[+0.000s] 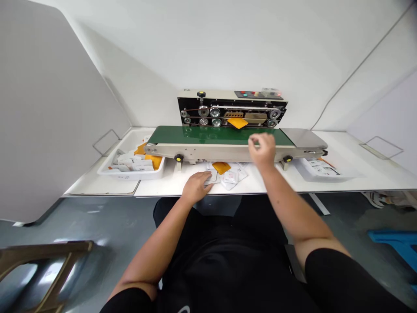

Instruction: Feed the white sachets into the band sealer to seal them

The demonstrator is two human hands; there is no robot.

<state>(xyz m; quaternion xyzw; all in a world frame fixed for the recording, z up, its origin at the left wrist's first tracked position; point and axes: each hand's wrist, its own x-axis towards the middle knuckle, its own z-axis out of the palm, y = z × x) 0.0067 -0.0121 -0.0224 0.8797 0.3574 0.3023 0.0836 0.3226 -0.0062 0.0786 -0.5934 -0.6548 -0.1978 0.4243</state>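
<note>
My left hand [196, 187] rests on the white tabletop with its fingers stretched out over white printed packets [230, 176]. Beside its fingertips an orange packet [221, 168] lies on the small pile. My right hand [263, 150] is raised before the front edge of the green conveyor belt [208, 136]; its fingers are curled in, and I see nothing in them. Behind it, another orange packet [237, 123] is caught by its upper edge in the band sealing machine [195, 102] and hangs out over the belt.
At the left stands a white bin [130, 175] with several white and orange packets. A clear tray [321, 171] of white packets sits under the belt's right end. Black knobs [179, 158] stick out from the conveyor's front. A blue stool [395, 243] is at the lower right.
</note>
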